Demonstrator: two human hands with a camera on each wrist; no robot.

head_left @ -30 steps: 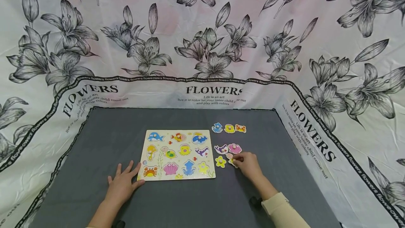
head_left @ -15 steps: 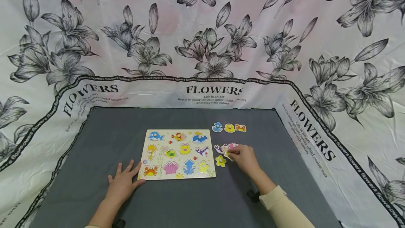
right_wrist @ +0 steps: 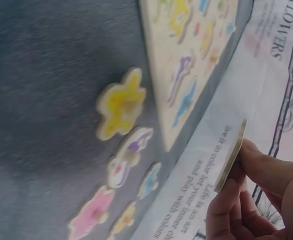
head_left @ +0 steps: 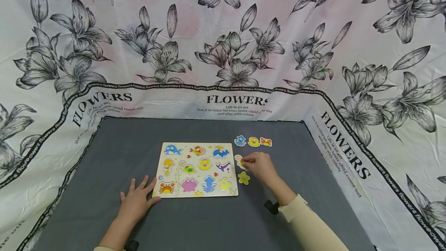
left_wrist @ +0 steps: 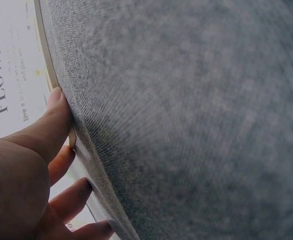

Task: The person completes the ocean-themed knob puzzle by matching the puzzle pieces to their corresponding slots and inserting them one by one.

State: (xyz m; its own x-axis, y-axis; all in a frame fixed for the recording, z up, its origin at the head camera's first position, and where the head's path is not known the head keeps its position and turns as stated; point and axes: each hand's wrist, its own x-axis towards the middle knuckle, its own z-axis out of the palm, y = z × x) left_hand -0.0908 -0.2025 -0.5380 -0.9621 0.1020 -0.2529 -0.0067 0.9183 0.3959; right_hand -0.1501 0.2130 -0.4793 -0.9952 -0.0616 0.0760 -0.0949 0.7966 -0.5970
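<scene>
My right hand [head_left: 261,166] pinches a small wooden puzzle piece [right_wrist: 232,156] by its back, between thumb and fingers. Pink and yellow show on the piece in the head view; its edge faces the right wrist camera. A yellow star piece [head_left: 243,178] lies just below this hand. Purple whale [right_wrist: 130,157] and pink shell [right_wrist: 92,212] pieces appear in the right wrist view, hidden behind the hand from the head. My left hand [head_left: 136,201] rests with spread fingers at the lower left corner of the sea-animal puzzle board [head_left: 200,170], thumb against its edge.
Beyond the right hand, a blue squid piece [head_left: 240,140], a yellow octopus piece [head_left: 254,141] and an orange crab piece [head_left: 266,142] lie in a row. All lie on a grey cloth [head_left: 195,224], backed by a flower-printed sheet [head_left: 160,102].
My right hand has lifted the pinched puzzle piece off the others and brought it up and left, close to the board's right edge. The left hand stays at the board's corner.
</scene>
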